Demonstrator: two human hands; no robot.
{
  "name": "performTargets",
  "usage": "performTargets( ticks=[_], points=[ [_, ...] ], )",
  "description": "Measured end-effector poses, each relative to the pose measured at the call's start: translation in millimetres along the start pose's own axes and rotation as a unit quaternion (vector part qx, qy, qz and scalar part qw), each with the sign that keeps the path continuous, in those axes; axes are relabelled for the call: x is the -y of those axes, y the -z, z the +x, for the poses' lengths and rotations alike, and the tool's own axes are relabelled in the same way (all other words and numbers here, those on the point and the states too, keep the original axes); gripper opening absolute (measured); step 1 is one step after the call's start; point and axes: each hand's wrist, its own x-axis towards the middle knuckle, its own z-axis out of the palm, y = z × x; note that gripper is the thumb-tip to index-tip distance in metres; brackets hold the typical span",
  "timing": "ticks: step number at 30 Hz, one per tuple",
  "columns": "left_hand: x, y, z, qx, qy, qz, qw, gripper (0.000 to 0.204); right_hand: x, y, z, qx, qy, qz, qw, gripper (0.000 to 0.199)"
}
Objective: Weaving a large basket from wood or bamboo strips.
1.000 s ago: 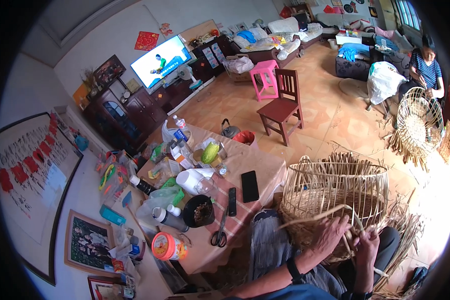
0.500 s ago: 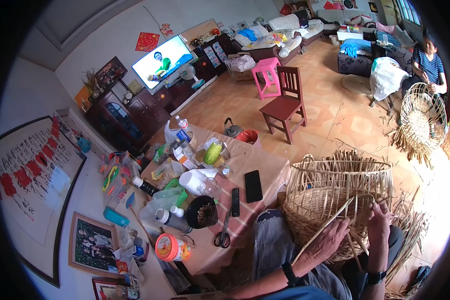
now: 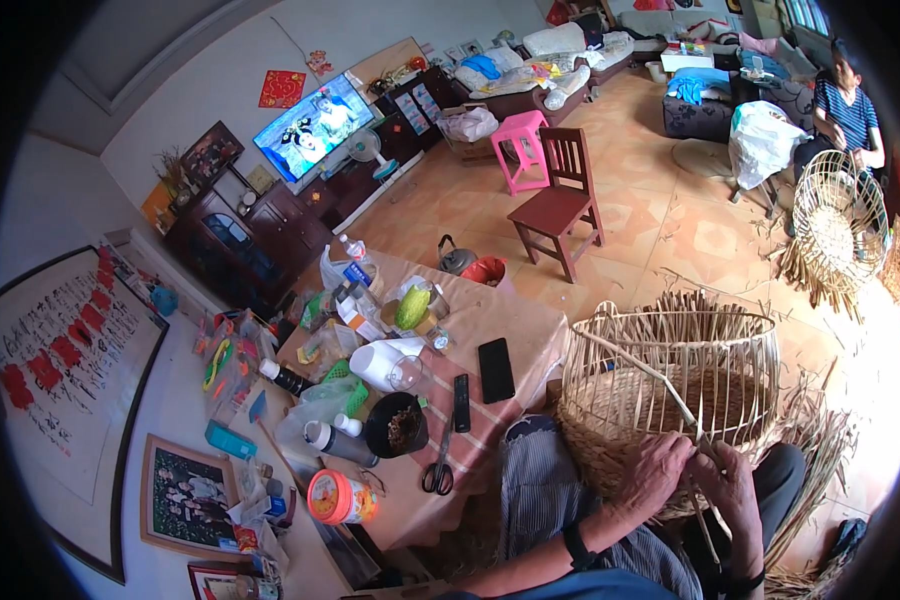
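A large half-woven straw basket point(image 3: 610, 415) stands upright before my knees. Its lower wall is closely woven, with bare upright stakes and a hoop above. My left hand point(image 3: 655, 478) and my right hand point(image 3: 730, 490) meet at the near side of the basket, fingertips pinched close together around straw strands. A long straw strand point(image 3: 645, 366) slants from the upper left rim down to my fingers. More loose ends hang below my hands. My fingers partly hide the strands where they cross.
At my left, a table point(image 3: 530, 325) carries a phone point(image 3: 495, 369), scissors point(image 3: 439, 472), a remote control point(image 3: 461, 403), a black pot point(image 3: 397, 424) and an orange tub point(image 3: 341, 496). Loose straw lies right of the basket. Beyond are a wooden chair point(image 3: 560, 210) and a person point(image 3: 850, 115) with another basket point(image 3: 838, 215).
Both hands have moved lower and closer together; my right hand has come down from the stakes. The long strand now rises to the upper left rim. The screen picture differs.
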Motion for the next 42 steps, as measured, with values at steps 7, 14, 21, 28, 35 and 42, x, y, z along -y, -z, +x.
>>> performTargets(
  ticks=[7,14,21,28,35,42],
  points=[
    [2,-6,-3,0.035,-0.009,-0.007,0.999,0.010,-21,20,-18,0.016,-0.132,0.211,0.968,0.031],
    [10,-10,-7,0.008,-0.016,-0.065,0.998,0.008,-49,24,-23,-0.043,-0.108,0.236,0.965,0.041],
    [21,-4,-9,-0.006,-0.041,-0.005,0.999,0.014,-110,59,-35,-0.176,0.024,0.504,0.845,0.027],
    [36,41,-6,-0.084,0.040,-0.123,0.988,0.017,-141,140,-68,-0.194,0.088,0.550,0.808,0.029],
    [14,72,6,-0.047,0.007,-0.024,0.999,0.028,-59,124,-91,-0.197,-0.253,0.008,0.947,0.058],
    [-12,32,7,0.078,-0.098,0.052,0.991,0.041,-19,5,-69,-0.005,0.066,-0.204,0.977,0.044]
  ],
)
